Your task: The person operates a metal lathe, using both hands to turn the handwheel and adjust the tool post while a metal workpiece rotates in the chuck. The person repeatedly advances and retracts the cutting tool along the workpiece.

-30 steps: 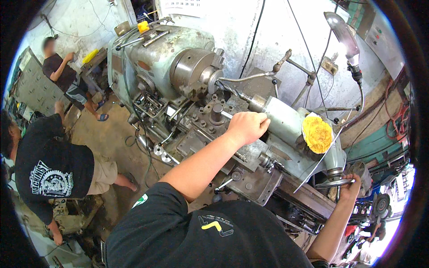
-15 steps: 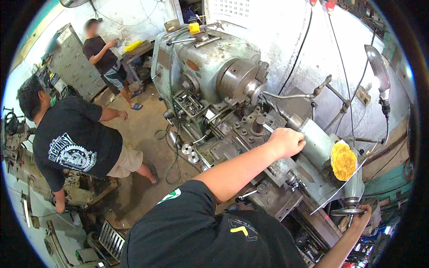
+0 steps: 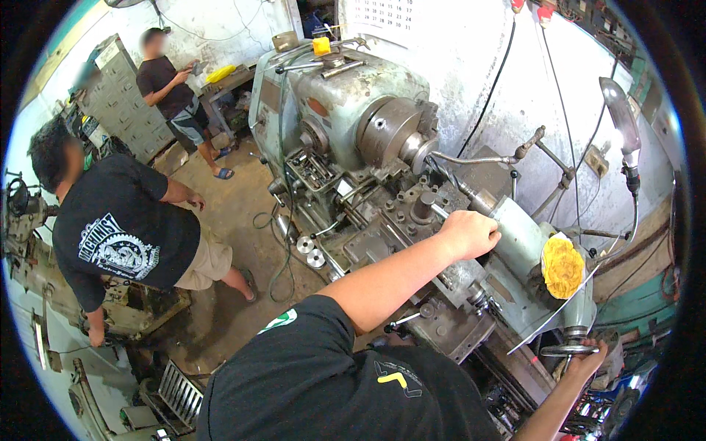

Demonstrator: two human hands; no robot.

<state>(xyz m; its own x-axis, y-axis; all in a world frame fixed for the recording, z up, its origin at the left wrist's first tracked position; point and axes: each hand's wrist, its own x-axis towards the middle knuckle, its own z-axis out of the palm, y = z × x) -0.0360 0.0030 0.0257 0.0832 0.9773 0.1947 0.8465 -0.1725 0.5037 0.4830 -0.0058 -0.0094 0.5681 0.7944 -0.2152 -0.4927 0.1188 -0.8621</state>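
Note:
My left arm reaches across a large grey-green metal lathe. The left hand (image 3: 473, 234) is closed, with a bright tool post handle (image 3: 439, 210) running into it; its fingertips are hidden. At the lower right my right hand (image 3: 588, 361) curls round the rim of the tailstock handwheel (image 3: 568, 351). From the tailstock (image 3: 515, 224) a long drill bit (image 3: 448, 176) points at a round steel workpiece (image 3: 418, 151), held in the chuck (image 3: 386, 128). The drill's tip lies at or in the workpiece; I cannot tell which.
A bent coolant pipe (image 3: 474, 157) ends by the workpiece. A lamp (image 3: 621, 117) hangs at the right, and a yellow greasy lump (image 3: 562, 268) sits on the tailstock. Two people stand left of the lathe, one near (image 3: 129, 228), one farther back (image 3: 165, 84). A cable (image 3: 285, 220) loops down to the floor.
My right hand has shifted round the handwheel rim, its fingers now lower and more to the front. My left hand has stayed in place. The nearer person has turned slightly.

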